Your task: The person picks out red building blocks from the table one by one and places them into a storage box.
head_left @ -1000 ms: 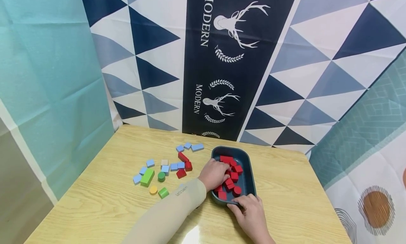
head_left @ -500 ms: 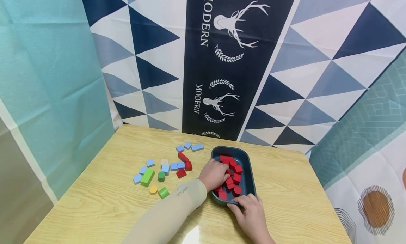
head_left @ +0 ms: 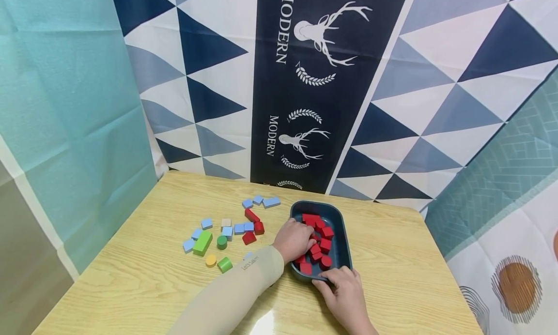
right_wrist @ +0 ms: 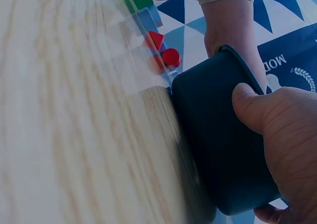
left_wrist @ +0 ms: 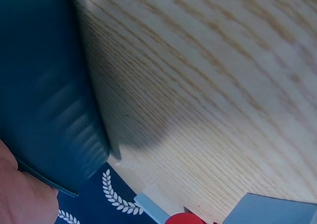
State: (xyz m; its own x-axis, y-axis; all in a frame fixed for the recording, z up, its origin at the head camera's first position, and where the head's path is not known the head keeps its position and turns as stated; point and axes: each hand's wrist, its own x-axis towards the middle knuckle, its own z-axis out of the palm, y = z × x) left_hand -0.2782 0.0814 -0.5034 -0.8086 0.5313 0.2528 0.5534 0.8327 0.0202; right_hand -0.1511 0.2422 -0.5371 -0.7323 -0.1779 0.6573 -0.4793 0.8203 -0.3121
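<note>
A dark blue tray [head_left: 342,238] with several red toy blocks [head_left: 325,246] in it stands on the table. My left hand [head_left: 295,239] reaches over its left wall. The fingers bend down among the red blocks, and whether they grip one is hidden. In the left wrist view part of that hand [left_wrist: 25,199] shows beside the tray's rim. My right hand [head_left: 346,291] pinches the tray's near right corner. In the right wrist view its thumb [right_wrist: 247,107] presses the outside of the tray wall, while other fingers lie mostly out of sight.
Left of the tray, loose blocks lie on the wooden table [head_left: 392,277]: red ones [head_left: 249,238], blue ones [head_left: 271,202], green ones [head_left: 202,243], a yellow disc [head_left: 211,261] and a beige one [head_left: 226,222]. Patterned cloth [head_left: 301,83] hangs behind the table.
A red block at my left fingertips has gone lower among the others, and a neighbouring block has shifted slightly. Both hands and the tray have stayed nearly still.
</note>
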